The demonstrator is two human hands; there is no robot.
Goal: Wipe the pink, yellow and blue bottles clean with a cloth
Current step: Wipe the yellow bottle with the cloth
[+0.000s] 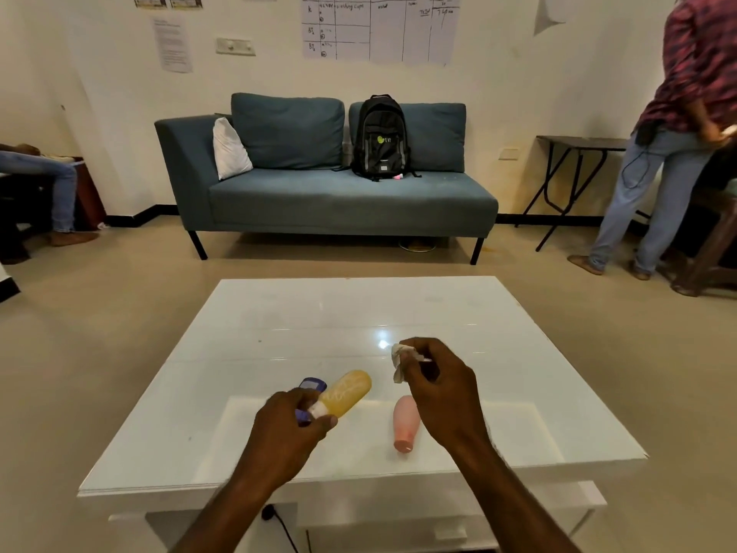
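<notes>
Both our forearms come up from the bottom edge, so let's start there. Our left hand (289, 423) is curled around the cap end of the yellow bottle (346, 393), holding it above the white table (279, 333) with the rounded base pointing off toward 1 o'clock. Tucked right behind it, at about 10 o'clock from the yellow one, we can see a bit of the blue bottle (311, 387); our knuckles cover most of it, so we can't tell whether it's in our grip too or just lying on the glass.

Our right hand (440, 397) is closed on a scrunched white cloth (400, 363), pinched between thumb and fingers, with the wad sticking out at 11 o'clock from the hand. It's near the yellow bottle but not touching it.

Pink bottle (406, 423) is lying flat on the table at 4 o'clock from the yellow one, cap toward us, partly under our right wrist.

Further out at 12 o'clock there's a teal sofa (339, 197) with a black backpack (381, 137) and a white pillow (229, 149) on it. Somebody in a checked shirt (696, 65) is standing over at 2 o'clock.
</notes>
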